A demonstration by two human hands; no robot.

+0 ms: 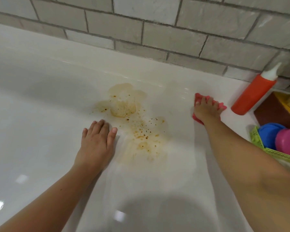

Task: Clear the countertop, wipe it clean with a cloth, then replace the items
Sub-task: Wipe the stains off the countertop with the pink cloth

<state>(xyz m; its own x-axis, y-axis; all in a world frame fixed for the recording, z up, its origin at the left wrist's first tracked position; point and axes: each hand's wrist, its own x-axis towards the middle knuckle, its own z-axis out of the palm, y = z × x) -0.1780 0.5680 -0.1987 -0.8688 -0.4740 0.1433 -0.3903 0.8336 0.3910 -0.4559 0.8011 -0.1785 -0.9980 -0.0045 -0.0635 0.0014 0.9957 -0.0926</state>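
Left hand flat, released, beside brown stain; right hand presses pink cloth near red bottle.

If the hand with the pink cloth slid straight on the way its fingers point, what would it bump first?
Probably the tiled wall. The right hand on the pink cloth points up the bare white countertop, and nothing stands in that line. The red bottle sits off to its right.
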